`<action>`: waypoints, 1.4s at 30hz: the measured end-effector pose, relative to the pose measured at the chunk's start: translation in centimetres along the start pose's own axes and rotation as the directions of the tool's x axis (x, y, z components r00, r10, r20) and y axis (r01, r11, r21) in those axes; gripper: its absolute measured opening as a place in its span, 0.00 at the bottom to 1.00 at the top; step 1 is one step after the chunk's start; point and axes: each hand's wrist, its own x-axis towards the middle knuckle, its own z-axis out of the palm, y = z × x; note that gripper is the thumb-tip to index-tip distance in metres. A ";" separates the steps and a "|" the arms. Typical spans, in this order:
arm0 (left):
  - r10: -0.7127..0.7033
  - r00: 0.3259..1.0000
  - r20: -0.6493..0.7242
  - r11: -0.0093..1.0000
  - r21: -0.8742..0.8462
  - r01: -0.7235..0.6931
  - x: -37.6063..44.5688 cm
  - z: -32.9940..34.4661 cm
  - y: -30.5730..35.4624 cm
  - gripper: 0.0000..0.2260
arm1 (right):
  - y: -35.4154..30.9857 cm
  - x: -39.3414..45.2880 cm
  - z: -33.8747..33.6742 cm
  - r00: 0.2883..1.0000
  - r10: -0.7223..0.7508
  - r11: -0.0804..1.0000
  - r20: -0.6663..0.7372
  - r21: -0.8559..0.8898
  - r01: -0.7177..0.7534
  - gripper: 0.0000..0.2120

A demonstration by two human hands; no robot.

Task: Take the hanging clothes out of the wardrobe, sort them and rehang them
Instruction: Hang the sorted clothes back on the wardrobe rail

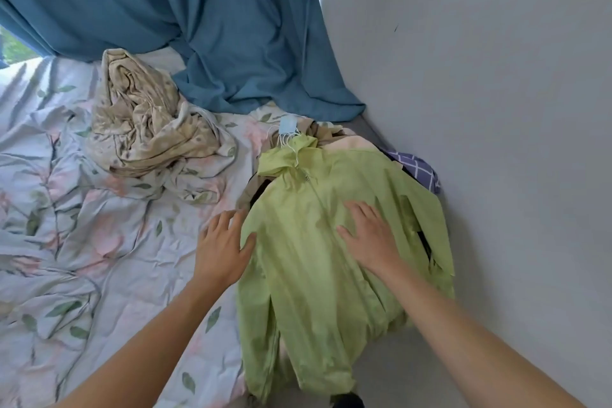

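A light green zip jacket (pixel 308 261) lies front-up on top of a pile of clothes on the bed, hood toward the wall. White hanger hooks (pixel 287 139) stick out above the hood. Under it show beige garments (pixel 344 139) and a purple checked one (pixel 417 165). My right hand (pixel 369 235) lies flat on the jacket's chest, fingers spread. At the jacket's left edge, my left hand (pixel 220 243) has its fingers straight and its thumb touching the fabric.
The bed carries a wrinkled floral sheet (pixel 82 242) with a crumpled beige spotted blanket (pixel 149 129) at its far side. A blue curtain (pixel 205 19) drapes onto the bed behind. A grey wall (pixel 496 109) runs close along the pile's right.
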 end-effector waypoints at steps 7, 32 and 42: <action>-0.206 0.971 0.123 0.974 -0.072 0.216 12.3 6.2 2.6 0.26 | 6.5 18.4 0.2 0.981 -0.193 0.972 0.035 -0.127 0.196 0.26; -0.492 0.855 0.163 0.818 -0.248 0.518 23.3 18.1 2.4 0.19 | 12.8 33.2 3.9 0.885 -0.380 0.871 0.270 -0.219 0.441 0.14; -0.422 0.901 0.099 0.873 -0.225 0.433 21.9 17.6 3.4 0.22 | 11.6 30.7 2.6 0.850 -0.497 0.855 0.175 -0.068 0.514 0.26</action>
